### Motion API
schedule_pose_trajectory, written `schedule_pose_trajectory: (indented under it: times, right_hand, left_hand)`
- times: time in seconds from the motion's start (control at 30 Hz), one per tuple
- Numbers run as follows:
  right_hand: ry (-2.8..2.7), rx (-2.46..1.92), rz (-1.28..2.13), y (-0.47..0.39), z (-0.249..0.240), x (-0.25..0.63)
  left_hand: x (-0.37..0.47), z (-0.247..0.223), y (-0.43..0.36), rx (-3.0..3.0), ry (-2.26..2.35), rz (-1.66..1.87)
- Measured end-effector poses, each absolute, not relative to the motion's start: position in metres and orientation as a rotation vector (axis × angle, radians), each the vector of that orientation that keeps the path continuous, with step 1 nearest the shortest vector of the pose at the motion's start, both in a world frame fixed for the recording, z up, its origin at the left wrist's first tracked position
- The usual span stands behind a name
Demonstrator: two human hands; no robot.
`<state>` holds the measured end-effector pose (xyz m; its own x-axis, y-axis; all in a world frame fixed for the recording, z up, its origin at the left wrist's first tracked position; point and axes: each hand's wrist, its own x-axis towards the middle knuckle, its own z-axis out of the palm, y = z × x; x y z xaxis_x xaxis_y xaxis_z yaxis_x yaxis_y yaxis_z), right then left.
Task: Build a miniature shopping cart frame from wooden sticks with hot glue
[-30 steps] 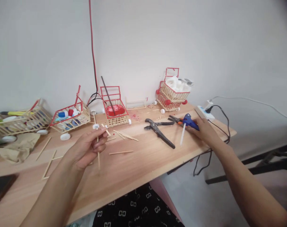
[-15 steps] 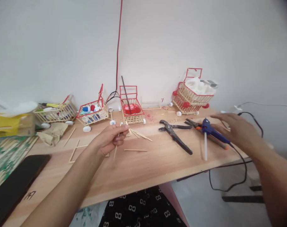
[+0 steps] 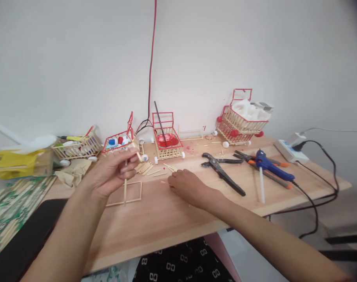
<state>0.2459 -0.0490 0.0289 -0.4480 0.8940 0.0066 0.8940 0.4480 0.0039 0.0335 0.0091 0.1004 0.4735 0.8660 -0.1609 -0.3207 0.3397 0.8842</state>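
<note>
My left hand (image 3: pixel 116 170) is raised above the table, its fingers closed on a thin wooden stick (image 3: pixel 125 192) that points down. A short piece at the stick's upper end juts out past the fingertips. Down on the tabletop, my right hand (image 3: pixel 185 187) has its fingers bent together round a small wooden stick (image 3: pixel 163 181), of which only a pale end shows. Below my left hand lies a rectangular stick frame (image 3: pixel 141 191), partly covered by it. A bunch of cut sticks (image 3: pixel 144 168) lies just beyond the hands.
Small stick carts with red rims line the wall, among them one holding a red bowl (image 3: pixel 168 141) and a stacked pair (image 3: pixel 240 123). Black cutters (image 3: pixel 223 174), a blue glue gun (image 3: pixel 272 168), pliers and a power strip (image 3: pixel 291 150) are rightward. A phone (image 3: pixel 28 235) lies left.
My right hand has moved left from beside the glue gun to the stick on the table. My left hand, still gripping its stick, has shifted left, and the view has turned slightly.
</note>
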Motion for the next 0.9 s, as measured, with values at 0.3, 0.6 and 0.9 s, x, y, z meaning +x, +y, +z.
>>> schedule_pose_trajectory:
  times: [0.3, 0.6, 0.9]
  right_hand:
    - [-2.166, -2.212, 0.026, -0.024, 0.033, 0.304]
    - [-2.05, -1.256, 0.035, -0.029, 0.043, 0.293]
    - [-2.159, -0.739, 0.054, -0.018, 0.043, 0.268]
  left_hand:
    - [0.034, 0.091, 0.008, 0.915, 0.71, 0.855]
    - [0.074, 0.056, 0.007, 0.824, 0.638, 0.538]
    - [0.08, 0.046, 0.007, 0.7, 0.58, 0.516]
